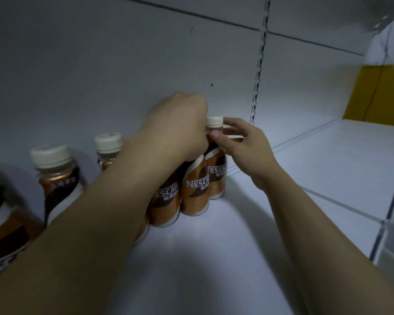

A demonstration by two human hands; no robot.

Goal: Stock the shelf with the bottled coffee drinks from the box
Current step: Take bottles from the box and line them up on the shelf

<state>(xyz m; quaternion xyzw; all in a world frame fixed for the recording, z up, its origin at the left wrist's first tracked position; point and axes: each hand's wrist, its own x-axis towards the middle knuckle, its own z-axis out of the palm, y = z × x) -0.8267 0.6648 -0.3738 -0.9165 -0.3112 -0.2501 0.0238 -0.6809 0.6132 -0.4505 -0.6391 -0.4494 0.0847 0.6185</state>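
So from my feed, far left there's a row of coffee bottles (55, 178) standing on the white shelf (214, 258) against the back panel. My left hand (178, 130) is draped over the tops of a tight cluster of Nescafe bottles (195, 192), fingers curled down around them. Just right of that, my right hand (241, 146) has thumb and fingers loosely pinching the neck of the rearmost bottle (215, 142). Clear divider (305, 135) further right.
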